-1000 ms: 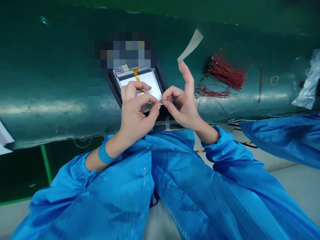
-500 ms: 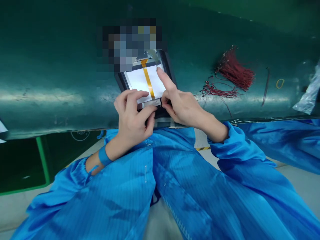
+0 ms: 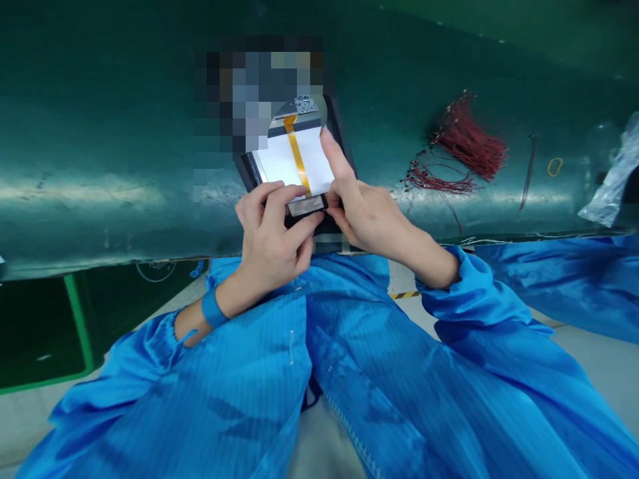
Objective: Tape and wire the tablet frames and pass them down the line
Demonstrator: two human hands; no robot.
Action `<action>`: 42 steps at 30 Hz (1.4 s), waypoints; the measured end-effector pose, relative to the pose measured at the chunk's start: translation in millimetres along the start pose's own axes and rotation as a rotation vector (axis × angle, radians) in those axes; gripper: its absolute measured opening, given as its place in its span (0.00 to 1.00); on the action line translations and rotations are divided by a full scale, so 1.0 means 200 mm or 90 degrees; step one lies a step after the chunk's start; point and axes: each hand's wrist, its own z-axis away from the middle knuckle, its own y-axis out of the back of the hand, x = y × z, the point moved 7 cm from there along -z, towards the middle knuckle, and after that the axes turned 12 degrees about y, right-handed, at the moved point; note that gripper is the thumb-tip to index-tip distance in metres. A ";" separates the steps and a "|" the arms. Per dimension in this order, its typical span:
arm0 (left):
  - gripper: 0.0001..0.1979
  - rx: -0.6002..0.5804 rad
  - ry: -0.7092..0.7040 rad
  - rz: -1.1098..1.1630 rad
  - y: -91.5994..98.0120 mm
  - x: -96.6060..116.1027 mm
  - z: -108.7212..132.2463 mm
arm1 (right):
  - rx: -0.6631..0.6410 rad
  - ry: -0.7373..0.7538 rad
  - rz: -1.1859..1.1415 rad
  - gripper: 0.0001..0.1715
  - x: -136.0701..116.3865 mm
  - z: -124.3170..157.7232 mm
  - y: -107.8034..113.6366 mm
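An opened flat electronic device (image 3: 344, 143) with a dark frame lies at the bench's near edge. Inside it are a white flat panel (image 3: 279, 159), an amber ribbon cable (image 3: 298, 159) running down it, and a small circuit board (image 3: 306, 104). Below the panel sits a silvery strip (image 3: 306, 206). My left hand (image 3: 274, 229) rests over the lower left of the device, index finger and thumb apart on either side of that strip. My right hand (image 3: 367, 206) has its index finger stretched along the panel's right side; its thumb and curled fingers come together at the lower right corner, hiding anything between them.
Bundles of thin dark red wires (image 3: 469, 143) lie to the right on the green bench (image 3: 124, 133). Beyond them are one separate wire (image 3: 528, 173), a yellow rubber band (image 3: 555, 167) and a clear plastic bag (image 3: 612, 186). A pixelated patch covers the device's upper left.
My left hand has shifted slightly right, its index finger now at the ribbon's lower end. The right index fingertip is a little higher and further right; the circuit board shows more.
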 end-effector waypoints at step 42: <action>0.11 0.121 -0.167 -0.125 0.03 0.14 -0.01 | 0.009 -0.031 0.037 0.47 0.06 0.04 0.05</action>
